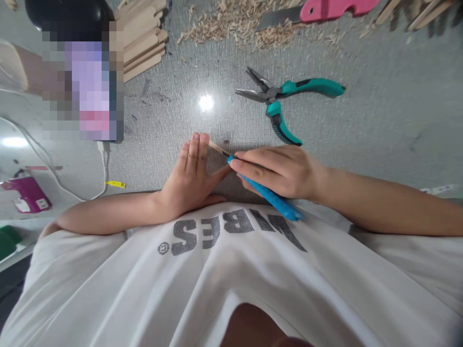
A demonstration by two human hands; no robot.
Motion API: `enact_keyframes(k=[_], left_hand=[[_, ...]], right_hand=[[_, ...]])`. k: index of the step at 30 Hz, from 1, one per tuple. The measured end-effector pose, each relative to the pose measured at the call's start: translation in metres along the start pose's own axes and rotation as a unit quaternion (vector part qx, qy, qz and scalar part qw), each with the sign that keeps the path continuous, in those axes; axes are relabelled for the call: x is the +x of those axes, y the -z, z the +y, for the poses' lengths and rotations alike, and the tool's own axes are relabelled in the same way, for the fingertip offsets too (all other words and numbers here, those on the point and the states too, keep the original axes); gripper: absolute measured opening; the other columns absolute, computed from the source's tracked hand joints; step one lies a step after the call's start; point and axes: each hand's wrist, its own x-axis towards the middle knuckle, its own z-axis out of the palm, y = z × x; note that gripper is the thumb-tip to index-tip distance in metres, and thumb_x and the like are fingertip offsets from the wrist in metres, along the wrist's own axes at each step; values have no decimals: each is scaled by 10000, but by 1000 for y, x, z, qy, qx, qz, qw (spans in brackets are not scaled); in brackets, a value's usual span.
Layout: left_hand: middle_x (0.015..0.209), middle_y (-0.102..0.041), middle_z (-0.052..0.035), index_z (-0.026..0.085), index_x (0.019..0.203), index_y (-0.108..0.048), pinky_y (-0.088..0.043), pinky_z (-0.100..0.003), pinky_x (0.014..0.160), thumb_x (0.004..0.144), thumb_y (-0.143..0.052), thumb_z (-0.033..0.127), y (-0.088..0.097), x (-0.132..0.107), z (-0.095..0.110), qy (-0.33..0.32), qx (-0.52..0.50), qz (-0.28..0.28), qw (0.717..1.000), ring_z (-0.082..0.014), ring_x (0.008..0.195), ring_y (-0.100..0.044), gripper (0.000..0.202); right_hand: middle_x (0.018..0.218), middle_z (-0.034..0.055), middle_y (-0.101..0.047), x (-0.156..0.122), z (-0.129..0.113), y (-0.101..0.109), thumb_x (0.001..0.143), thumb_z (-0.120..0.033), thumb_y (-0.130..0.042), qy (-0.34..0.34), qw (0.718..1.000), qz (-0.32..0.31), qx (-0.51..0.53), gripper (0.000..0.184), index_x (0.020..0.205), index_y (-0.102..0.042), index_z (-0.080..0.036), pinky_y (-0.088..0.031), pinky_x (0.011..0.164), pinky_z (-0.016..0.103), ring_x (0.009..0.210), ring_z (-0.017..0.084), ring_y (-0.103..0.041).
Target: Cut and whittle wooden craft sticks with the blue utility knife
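My left hand (191, 176) lies flat on the grey table, fingers stretched and pressed down on a thin wooden stick (217, 147) whose end pokes out beside the fingertips. My right hand (280, 171) is closed around a blue-handled craft knife (271, 196). The knife's blade end meets the stick just right of my left fingers. Most of the stick is hidden under my left hand.
Teal-handled needle-nose pliers (280, 96) lie open beyond my right hand. Wood shavings (235, 21) and a pink-handled tool (325, 9) sit at the far edge. Several flat wooden sticks (142, 38) are stacked far left. A white cable (104, 168) and a magenta box (29, 193) are at left.
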Motion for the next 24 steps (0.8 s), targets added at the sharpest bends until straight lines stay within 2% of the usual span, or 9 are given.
enact_keyframes(k=[3, 8, 13, 17, 20, 24], left_hand=[[1928, -356, -377, 270, 1896, -440, -447, -829, 1392, 917, -849, 935, 3, 2, 0, -1, -6, -7, 1000, -655, 1775, -390, 1252], [1938, -308, -386, 236, 1879, -468, -424, -862, 1388, 963, -834, 899, 4, 3, -3, -8, -28, -23, 999, -672, 1782, -338, 1189], [1850, -406, -468, 181, 1835, -498, -505, -834, 1339, 986, -777, 922, 0, 3, -5, -29, 0, 28, 999, -691, 1720, -423, 1161], [1878, -403, -428, 195, 1836, -485, -487, -811, 1375, 971, -782, 936, -2, 2, -3, -16, 1, 22, 1000, -660, 1752, -393, 1177], [1889, -376, -431, 167, 1829, -494, -444, -827, 1399, 964, -806, 925, -3, 2, -3, -11, -13, 5, 1000, -660, 1768, -364, 1191], [1909, -347, -414, 157, 1825, -503, -410, -843, 1416, 980, -788, 926, -4, 0, -3, -3, -25, -6, 1000, -646, 1798, -315, 1177]], right_hand=[[1164, 49, -926, 1, 0, 1, 1175, -187, -706, -9, 1000, -8, 6, 229, 1404, -711, -197, -725, 822, 279, 933, 183, -896], [1113, 53, -923, 3, 1, 1, 1183, -169, -693, 7, 1000, 5, -7, 169, 1347, -735, -179, -726, 821, 266, 910, 165, -878], [1172, 94, -917, -1, 0, 2, 1186, -174, -678, 62, 997, 46, 5, 186, 1359, -745, -151, -763, 900, 292, 1027, 178, -885], [1206, 96, -912, -2, 1, 0, 1179, -163, -712, 34, 999, 35, 15, 219, 1393, -755, -154, -769, 912, 292, 1029, 185, -896], [1269, 87, -918, -1, 4, -4, 1165, -152, -735, 12, 999, 8, 36, 277, 1434, -784, -196, -775, 935, 306, 1075, 215, -915], [1233, 67, -935, 0, 6, -9, 1183, -147, -706, 5, 1000, 16, 26, 224, 1343, -842, -225, -786, 930, 298, 1038, 209, -927]])
